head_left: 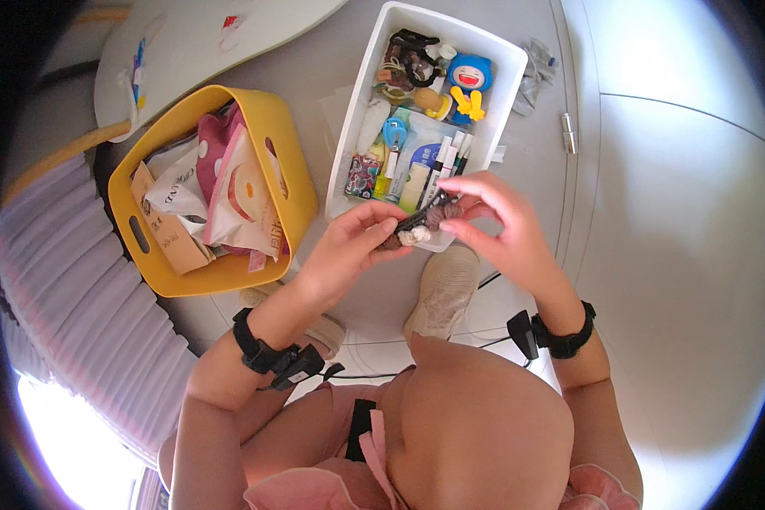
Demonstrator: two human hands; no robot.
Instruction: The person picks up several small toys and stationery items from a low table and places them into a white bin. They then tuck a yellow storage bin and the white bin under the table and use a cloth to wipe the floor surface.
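Note:
Between both hands I hold a dark, toothed strip that looks like a hair clip (416,234), with brown and cream puffy ornaments along it. My left hand (348,242) pinches its left end between thumb and fingers. At the other end, my right hand (497,217) grips it with thumb and forefinger. Both hands are over the near edge of a white bin (348,144). Inside the bin are a blue toy figure (469,73) with yellow hands, dark hair ties (415,55), several white marker pens (438,170) and a blue-topped cutter-like tool (394,136).
Left of the white bin stands a yellow basket (302,161) with bags and a cardboard box (177,229). A crumpled grey plastic bag (534,76) and a silver tube (569,133) lie to the right. My shoe (444,289) is just below the bin; a pleated curtain (76,280) hangs at left.

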